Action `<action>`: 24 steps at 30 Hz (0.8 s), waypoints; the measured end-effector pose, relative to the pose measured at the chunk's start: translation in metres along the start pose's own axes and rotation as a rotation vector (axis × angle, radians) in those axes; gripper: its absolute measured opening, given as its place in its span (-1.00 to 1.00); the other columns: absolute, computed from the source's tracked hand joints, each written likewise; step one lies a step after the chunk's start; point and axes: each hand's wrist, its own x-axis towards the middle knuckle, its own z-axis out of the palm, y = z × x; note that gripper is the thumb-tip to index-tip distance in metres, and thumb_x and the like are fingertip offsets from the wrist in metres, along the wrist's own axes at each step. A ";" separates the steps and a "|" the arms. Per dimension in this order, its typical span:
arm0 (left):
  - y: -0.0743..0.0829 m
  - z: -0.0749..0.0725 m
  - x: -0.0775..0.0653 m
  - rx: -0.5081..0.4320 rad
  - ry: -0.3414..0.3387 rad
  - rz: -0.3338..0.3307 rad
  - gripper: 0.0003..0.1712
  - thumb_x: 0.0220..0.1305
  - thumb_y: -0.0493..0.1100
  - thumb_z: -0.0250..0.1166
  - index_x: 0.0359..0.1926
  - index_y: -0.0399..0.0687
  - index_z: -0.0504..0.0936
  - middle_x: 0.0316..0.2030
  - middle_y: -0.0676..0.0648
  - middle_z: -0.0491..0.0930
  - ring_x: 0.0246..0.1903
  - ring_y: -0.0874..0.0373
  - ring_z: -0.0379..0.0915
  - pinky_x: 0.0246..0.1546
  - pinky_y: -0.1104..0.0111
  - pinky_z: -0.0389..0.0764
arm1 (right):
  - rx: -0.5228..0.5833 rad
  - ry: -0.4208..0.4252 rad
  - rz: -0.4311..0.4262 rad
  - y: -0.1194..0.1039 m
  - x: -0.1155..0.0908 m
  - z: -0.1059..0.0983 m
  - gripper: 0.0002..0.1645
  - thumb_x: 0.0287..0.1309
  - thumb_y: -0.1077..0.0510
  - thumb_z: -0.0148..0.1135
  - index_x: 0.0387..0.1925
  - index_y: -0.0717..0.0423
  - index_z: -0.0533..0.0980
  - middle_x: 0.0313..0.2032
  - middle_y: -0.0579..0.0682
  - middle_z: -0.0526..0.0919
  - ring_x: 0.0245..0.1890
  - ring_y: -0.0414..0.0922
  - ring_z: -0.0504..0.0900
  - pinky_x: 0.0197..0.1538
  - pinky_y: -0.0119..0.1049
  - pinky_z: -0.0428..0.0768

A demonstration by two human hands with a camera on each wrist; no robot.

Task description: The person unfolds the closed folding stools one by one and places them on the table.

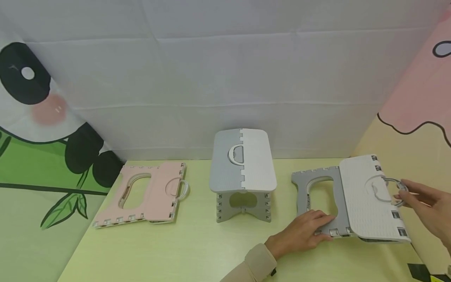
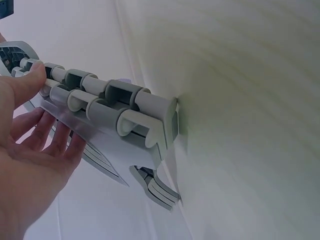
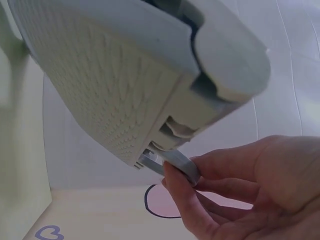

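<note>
I have the folded stool (image 1: 363, 196), gray and white, to the right of the standing stool (image 1: 225, 176). It sits tilted: its gray panel (image 1: 341, 207) is the lower end, on the side facing the standing stool, and its white end is raised. On the left hand (image 1: 304, 231), the grip is clamped on the near edge of the gray panel; my left wrist view shows the thumb at the hinge row (image 2: 107, 92) and the fingers opposite. On the right hand (image 1: 428, 205), the grip pinches the handle (image 3: 182, 166), on the side farthest from the standing stool.

The standing stool is upright on its legs, seat half gray, half white. Left of it, a pink stool (image 1: 162, 196) lies folded flat. All 3 are on the tabletop (image 1: 197, 250). Beyond the standing stool I see a white backdrop (image 1: 225, 70), its creases showing.
</note>
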 end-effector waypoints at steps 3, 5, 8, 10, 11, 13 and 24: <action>0.000 -0.001 0.000 -0.014 0.001 0.011 -0.33 0.45 0.07 0.31 0.43 -0.15 0.45 0.14 0.01 0.60 0.08 0.33 0.48 0.19 0.68 0.33 | 0.028 0.013 -0.017 -0.003 0.000 -0.001 -0.44 0.46 0.40 0.10 0.25 -0.26 0.54 -0.28 -0.75 0.47 -0.43 -0.68 0.54 -0.30 -0.82 0.40; 0.000 -0.001 0.000 -0.025 0.003 0.017 -0.33 0.44 0.06 0.32 0.43 -0.15 0.44 0.14 0.00 0.60 0.09 0.33 0.48 0.21 0.67 0.32 | 0.038 0.020 -0.028 -0.005 -0.001 -0.001 -0.41 0.45 0.42 0.11 0.22 -0.33 0.54 -0.29 -0.74 0.48 -0.43 -0.68 0.54 -0.30 -0.83 0.39; -0.001 0.000 -0.001 -0.038 0.004 0.020 -0.32 0.44 0.06 0.32 0.43 -0.16 0.43 0.15 -0.01 0.60 0.09 0.32 0.48 0.23 0.66 0.31 | 0.049 0.023 -0.026 -0.006 -0.003 -0.002 -0.39 0.45 0.39 0.13 0.21 -0.42 0.52 -0.29 -0.73 0.50 -0.42 -0.68 0.55 -0.25 -0.83 0.39; -0.002 0.000 -0.002 -0.043 0.006 0.022 -0.32 0.44 0.05 0.32 0.44 -0.17 0.43 0.16 -0.02 0.60 0.09 0.32 0.48 0.21 0.66 0.32 | 0.049 0.012 -0.004 -0.006 -0.005 -0.002 -0.43 0.48 0.34 0.12 0.31 -0.32 0.49 -0.29 -0.74 0.51 -0.39 -0.69 0.55 -0.02 -0.78 0.40; -0.002 0.000 -0.002 -0.044 0.008 0.023 -0.32 0.44 0.06 0.32 0.44 -0.17 0.43 0.16 -0.02 0.60 0.09 0.32 0.48 0.20 0.67 0.32 | 0.051 0.004 0.008 -0.007 -0.005 -0.003 -0.43 0.49 0.31 0.13 0.34 -0.31 0.48 -0.29 -0.75 0.51 -0.38 -0.69 0.56 0.01 -0.79 0.36; -0.003 0.000 -0.002 -0.051 0.014 0.029 -0.31 0.44 0.05 0.33 0.44 -0.18 0.43 0.16 -0.03 0.60 0.09 0.32 0.48 0.18 0.68 0.34 | 0.074 -0.010 0.019 -0.007 -0.005 -0.004 -0.44 0.49 0.31 0.13 0.38 -0.23 0.46 -0.30 -0.72 0.55 -0.38 -0.66 0.58 0.01 -0.81 0.34; -0.004 -0.003 -0.003 -0.096 0.029 0.049 -0.30 0.43 0.02 0.34 0.44 -0.20 0.42 0.16 -0.03 0.59 0.07 0.35 0.46 0.13 0.71 0.35 | 0.511 -0.044 -0.087 -0.004 0.001 -0.006 -0.39 0.35 0.57 0.09 0.14 -0.10 0.66 -0.25 -0.28 0.78 -0.33 -0.40 0.74 -0.24 -0.62 0.63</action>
